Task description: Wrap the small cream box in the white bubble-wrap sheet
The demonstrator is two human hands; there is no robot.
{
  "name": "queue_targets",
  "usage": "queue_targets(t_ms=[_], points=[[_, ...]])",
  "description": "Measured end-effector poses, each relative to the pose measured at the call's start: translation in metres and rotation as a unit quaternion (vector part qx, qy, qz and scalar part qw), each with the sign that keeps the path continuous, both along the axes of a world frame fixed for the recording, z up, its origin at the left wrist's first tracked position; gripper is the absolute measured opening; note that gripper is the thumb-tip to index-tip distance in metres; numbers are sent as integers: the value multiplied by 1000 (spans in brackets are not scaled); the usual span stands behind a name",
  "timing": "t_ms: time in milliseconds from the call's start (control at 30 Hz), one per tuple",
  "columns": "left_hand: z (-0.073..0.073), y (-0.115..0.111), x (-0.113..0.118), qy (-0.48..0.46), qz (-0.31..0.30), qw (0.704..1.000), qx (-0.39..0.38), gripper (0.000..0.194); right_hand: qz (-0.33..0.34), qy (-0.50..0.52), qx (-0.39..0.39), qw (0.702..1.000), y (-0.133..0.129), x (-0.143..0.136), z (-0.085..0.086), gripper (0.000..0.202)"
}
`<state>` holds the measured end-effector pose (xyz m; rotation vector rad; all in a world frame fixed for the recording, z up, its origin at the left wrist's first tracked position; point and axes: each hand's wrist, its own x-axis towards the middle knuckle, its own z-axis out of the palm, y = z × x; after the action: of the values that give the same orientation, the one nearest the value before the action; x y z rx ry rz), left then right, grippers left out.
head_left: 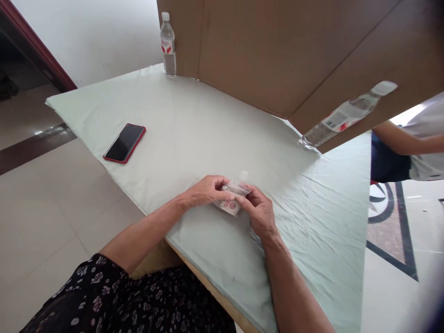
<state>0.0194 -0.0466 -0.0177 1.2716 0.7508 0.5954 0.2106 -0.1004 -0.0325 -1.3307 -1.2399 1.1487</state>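
A small clear plastic packet with a white inside and reddish print is held between both hands, low over the cloth near the table's front edge. My left hand pinches its left and upper side, with the thumb lying across the front. From the right, my right hand grips it, the thumb meeting the left thumb near the packet's middle. Just behind the fingers shows a small whitish translucent piece; whether it belongs to the packet I cannot tell. Something bluish, partly hidden, lies by my right wrist.
A pale green cloth covers the table. At the left lies a phone in a red case. A brown cardboard panel stands at the back, with one water bottle at its left and another bottle at its right. Beyond it sits another person.
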Motion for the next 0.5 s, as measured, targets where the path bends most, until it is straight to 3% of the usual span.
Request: queue_targets(t_ms=[233,500], points=[[6,-1,-6,3,-34,999,2,29,-4,-8,-14,1000,-2,-3,0,45],[3,2,-5,14,-32,999,7,27,-22,-51,14,998,5,-4,3,33]])
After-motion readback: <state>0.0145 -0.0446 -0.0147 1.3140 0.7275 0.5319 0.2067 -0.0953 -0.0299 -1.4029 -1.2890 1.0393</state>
